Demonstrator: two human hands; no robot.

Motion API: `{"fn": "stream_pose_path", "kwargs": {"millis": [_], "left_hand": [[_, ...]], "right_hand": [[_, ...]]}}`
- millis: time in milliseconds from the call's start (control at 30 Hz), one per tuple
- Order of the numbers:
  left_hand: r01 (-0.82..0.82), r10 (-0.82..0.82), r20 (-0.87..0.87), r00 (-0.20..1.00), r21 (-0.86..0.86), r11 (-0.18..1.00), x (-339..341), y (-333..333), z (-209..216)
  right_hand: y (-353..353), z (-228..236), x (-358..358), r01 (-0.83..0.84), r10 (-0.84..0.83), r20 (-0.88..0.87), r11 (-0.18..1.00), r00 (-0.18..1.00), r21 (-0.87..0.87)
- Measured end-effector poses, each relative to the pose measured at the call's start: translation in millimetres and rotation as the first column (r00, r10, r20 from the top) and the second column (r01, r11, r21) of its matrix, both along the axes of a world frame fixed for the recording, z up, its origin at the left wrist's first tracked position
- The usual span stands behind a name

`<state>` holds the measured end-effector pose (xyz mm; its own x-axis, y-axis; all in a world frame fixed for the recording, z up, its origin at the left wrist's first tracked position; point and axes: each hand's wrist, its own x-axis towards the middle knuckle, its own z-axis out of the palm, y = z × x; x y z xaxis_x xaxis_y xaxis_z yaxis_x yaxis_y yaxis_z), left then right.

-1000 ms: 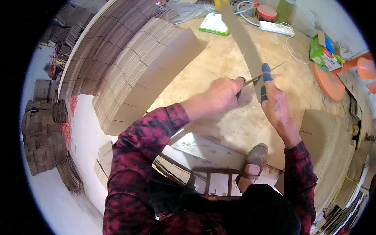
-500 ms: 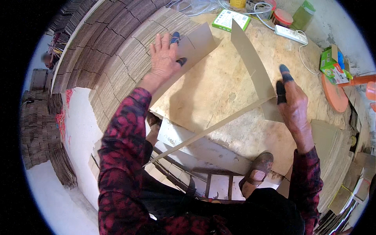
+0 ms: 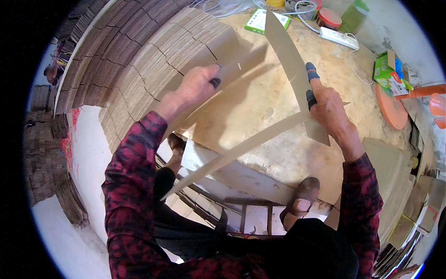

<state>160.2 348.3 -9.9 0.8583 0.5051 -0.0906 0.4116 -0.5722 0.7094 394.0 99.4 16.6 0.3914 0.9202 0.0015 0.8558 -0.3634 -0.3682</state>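
My left hand (image 3: 195, 88) is closed on the edge of a flat cardboard strip (image 3: 244, 65) that stands tilted beside the stacked cardboard; most of its fingers are hidden behind the strip. My right hand (image 3: 330, 109), with dark covers on thumb and index finger, grips at the crossing of two other strips. One of these, an upright slotted cardboard strip (image 3: 287, 53), runs away from me. The other, a long cardboard strip (image 3: 232, 153), slants from under the right hand down toward my left knee. How the two join is partly hidden by the hand.
Tall stacks of cardboard pieces (image 3: 153, 60) line the left side. A wooden board (image 3: 251, 102) lies beneath the strips. Toward the back are a green-and-white box (image 3: 265, 22), a white power strip (image 3: 338, 38) and jars. An orange stool (image 3: 392, 109) and more cardboard (image 3: 388, 172) are at right.
My right hand has moved left and closed in on the crossing strips. My left hand's spread fingers have curled round its strip. The long strip has turned to show more of its face.
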Motion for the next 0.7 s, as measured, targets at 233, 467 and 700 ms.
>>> {"fn": "stream_pose_path", "kwargs": {"millis": [233, 467, 700], "left_hand": [[0.277, -0.235, -0.230, 0.944, 0.168, 0.946, 36, -67, 12], [0.328, -0.285, -0.172, 0.943, 0.331, 0.885, 67, -100, 13], [0.280, -0.280, -0.041, 0.959, 0.282, 0.917, 119, -130, 10]], "right_hand": [[-26, 16, 1, -0.085, 0.083, 0.023, 0.980, 0.996, 0.179], [-61, 27, 3, -0.128, 0.117, 0.059, 0.959, 0.991, 0.253], [-84, 24, 1, -0.063, 0.079, -0.045, 0.956, 0.996, 0.286]]}}
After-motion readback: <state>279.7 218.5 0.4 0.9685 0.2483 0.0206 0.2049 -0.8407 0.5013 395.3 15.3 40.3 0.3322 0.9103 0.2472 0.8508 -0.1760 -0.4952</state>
